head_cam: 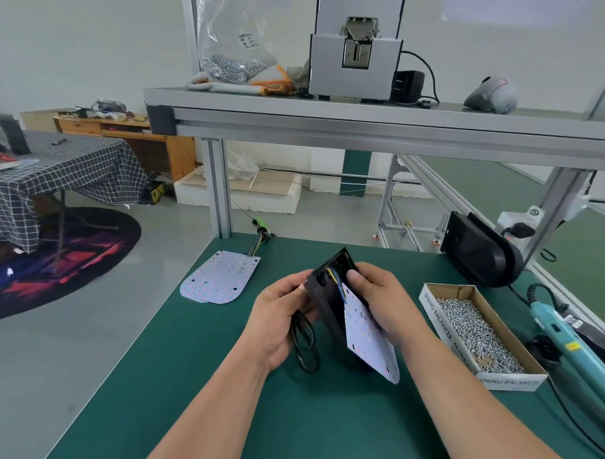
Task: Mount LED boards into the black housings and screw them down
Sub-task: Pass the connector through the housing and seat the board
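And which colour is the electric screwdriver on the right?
The screwdriver is teal; the head view shows it best.

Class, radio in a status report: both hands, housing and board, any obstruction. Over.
Left hand grips black housing, tilted. Right hand holds LED board against it, not seated. Nothing in the way; screw box right.

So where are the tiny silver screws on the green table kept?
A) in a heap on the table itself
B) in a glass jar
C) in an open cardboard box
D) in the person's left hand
C: the screws lie piled in the open cardboard box on the right side of the green table, next to the teal screwdriver.
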A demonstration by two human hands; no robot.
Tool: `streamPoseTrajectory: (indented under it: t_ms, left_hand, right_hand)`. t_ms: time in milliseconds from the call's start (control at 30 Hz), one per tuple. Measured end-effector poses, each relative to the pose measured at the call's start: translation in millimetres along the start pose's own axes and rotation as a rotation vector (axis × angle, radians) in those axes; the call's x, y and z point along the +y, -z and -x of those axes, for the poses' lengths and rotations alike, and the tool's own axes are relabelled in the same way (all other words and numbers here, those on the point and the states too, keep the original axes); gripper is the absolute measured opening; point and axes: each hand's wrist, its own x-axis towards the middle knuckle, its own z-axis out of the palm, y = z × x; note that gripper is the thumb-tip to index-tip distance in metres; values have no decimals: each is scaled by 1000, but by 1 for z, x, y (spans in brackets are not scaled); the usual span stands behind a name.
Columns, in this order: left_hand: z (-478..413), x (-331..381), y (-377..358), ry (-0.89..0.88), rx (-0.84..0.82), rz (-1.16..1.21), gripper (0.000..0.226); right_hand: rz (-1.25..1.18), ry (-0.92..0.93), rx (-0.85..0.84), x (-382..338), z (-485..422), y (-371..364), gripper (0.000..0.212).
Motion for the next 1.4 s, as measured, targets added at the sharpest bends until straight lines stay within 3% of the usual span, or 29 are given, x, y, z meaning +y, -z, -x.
streamPoseTrajectory:
  t_ms: [200, 500, 700, 833, 967, 1267, 1400]
  left_hand:
    - [-4, -6, -8, -44, 176, -162, 12]
    - [-4, -8, -8, -83, 353, -309, 36]
    - [-4, -13, -5, -94, 361, -454, 37]
    - [-2, -15, -7, -165, 285, -639, 34]
    - [-1, -20, -6, -335, 247, -996, 41]
    - [10, -17, -12, -143, 27, -629, 35]
    - [12, -17, -11, -109, -62, -677, 43]
  right_hand:
    - [-22, -32, 52, 3, 2, -2, 27]
    - [132, 45, 4, -14, 10, -4, 28]
    - [139, 15, 108, -11, 6, -3, 28]
    - [49, -31, 201, -6, 4, 3, 32]
    - [-107, -121, 315, 3, 2, 11, 32]
    - [-190, -200, 486, 17, 4, 21, 16]
    - [-279, -240, 505, 19, 10, 19, 25]
